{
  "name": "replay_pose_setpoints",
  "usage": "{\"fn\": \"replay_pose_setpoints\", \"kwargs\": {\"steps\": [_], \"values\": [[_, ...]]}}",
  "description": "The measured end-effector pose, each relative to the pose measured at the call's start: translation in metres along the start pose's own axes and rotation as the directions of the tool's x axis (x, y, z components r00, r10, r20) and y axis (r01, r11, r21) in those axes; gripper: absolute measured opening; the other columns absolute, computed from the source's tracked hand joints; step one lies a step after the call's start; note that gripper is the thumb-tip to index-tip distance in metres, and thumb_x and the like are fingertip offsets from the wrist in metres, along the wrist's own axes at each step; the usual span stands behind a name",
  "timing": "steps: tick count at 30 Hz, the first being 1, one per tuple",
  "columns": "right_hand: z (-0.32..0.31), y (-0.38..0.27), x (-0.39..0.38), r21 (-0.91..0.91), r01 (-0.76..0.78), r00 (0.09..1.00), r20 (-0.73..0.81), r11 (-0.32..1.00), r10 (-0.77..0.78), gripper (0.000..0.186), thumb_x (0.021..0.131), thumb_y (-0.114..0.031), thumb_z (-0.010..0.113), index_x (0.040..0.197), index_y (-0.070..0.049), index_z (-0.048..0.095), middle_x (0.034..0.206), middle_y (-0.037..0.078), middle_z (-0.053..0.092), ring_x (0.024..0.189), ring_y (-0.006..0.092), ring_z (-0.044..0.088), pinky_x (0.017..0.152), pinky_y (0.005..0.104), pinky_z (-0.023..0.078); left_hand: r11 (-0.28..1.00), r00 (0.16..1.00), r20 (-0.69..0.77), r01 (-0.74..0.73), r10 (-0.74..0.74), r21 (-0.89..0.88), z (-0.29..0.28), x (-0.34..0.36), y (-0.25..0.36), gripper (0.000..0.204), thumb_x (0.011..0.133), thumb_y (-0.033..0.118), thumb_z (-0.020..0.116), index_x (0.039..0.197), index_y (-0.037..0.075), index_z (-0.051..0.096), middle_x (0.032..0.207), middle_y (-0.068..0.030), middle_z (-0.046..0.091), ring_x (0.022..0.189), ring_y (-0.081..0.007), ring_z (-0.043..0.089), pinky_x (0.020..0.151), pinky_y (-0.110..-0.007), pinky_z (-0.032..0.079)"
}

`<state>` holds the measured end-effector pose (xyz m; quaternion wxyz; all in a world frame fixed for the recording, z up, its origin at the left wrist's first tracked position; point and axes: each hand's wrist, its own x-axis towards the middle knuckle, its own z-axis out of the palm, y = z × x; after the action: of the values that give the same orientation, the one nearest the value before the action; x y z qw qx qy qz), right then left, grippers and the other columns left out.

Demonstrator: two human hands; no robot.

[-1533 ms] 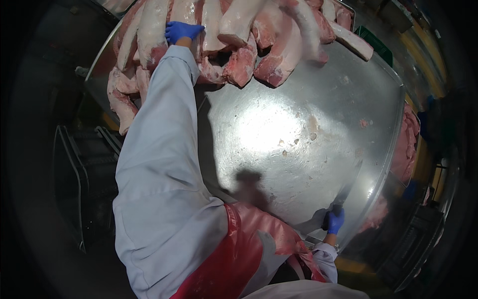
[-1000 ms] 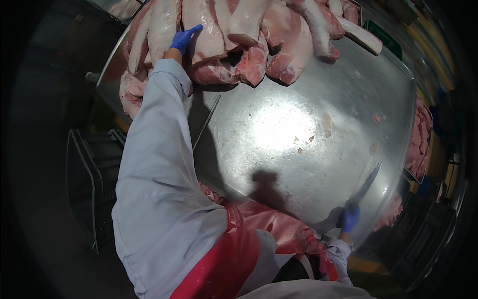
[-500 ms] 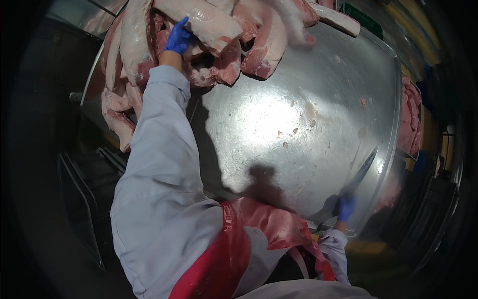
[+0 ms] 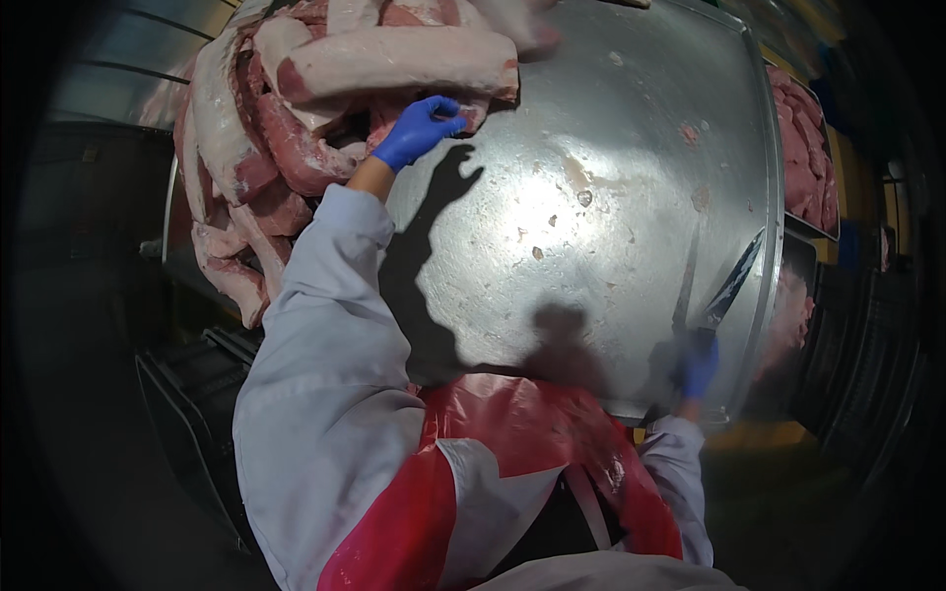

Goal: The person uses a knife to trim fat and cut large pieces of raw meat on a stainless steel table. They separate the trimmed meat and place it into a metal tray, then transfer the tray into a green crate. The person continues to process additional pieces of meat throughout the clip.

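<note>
My left hand (image 4: 422, 130), in a blue glove, is just off the near edge of a meat pile at the far left of the metal table (image 4: 631, 167). Its fingers are curved and apart, with nothing seen between them. Right above it, a long pale slab of fat-covered meat (image 4: 404, 61) lies crosswise on the pile. Low on the right, my blue-gloved right hand (image 4: 698, 366) grips a knife (image 4: 734, 283), its blade pointing up and away over the table's right side. That hand is somewhat blurred.
More long cuts of meat (image 4: 227, 118) are heaped at the left, one hanging over the table's edge. Small scraps (image 4: 584, 198) dot the metal. Past the raised right edge sits a tray of meat (image 4: 803, 148). Dark crates (image 4: 197, 404) stand at the lower left.
My left hand has come off the slab, back toward me and to the right. The slab now lies more crosswise. The right hand still holds the knife, and the whole view has shifted a little.
</note>
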<state>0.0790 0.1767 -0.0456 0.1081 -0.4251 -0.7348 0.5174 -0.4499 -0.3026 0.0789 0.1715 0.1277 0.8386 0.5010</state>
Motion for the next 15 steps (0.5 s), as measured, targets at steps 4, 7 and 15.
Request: {"fn": "replay_pose_setpoints", "kwargs": {"steps": [4,7,15], "values": [[-0.004,0.022,0.009,0.23,-0.013,0.999,0.038,0.973,0.005,0.052,0.077,0.01,0.062,0.126,-0.002,0.056,0.102,0.006,0.061,0.08,0.0137,0.06,0.067,0.0273,0.052,0.23,0.841,0.009,-0.158,0.541,0.96,0.034,-0.018,0.047,0.105,0.065,0.045,0.089,0.147,0.006,0.035,0.149,-0.0244,0.04,0.134,-0.0391,0.045,0.104,-0.058,0.041],[0.004,0.035,0.016,0.441,0.037,0.997,0.048,0.897,-0.065,0.048,0.076,0.009,0.063,0.123,-0.002,0.057,0.098,0.005,0.061,0.077,0.0131,0.059,0.064,0.027,0.05,0.217,0.991,0.038,-0.066,0.128,0.974,0.099,-0.009,0.041,0.122,0.06,0.049,0.09,0.153,0.004,0.025,0.15,-0.0277,0.037,0.137,-0.0469,0.039,0.107,-0.063,0.036],[-0.006,0.005,0.013,0.41,0.125,0.983,0.071,0.903,-0.169,0.041,0.074,0.004,0.065,0.113,-0.004,0.058,0.087,0.0,0.051,0.075,0.0093,0.05,0.065,0.0242,0.043,0.466,0.998,-0.049,0.063,-0.042,0.882,0.206,0.0,0.051,0.111,0.057,0.048,0.088,0.142,-0.003,0.041,0.127,-0.0288,0.059,0.116,-0.0422,0.061,0.1,-0.046,0.049]]}}
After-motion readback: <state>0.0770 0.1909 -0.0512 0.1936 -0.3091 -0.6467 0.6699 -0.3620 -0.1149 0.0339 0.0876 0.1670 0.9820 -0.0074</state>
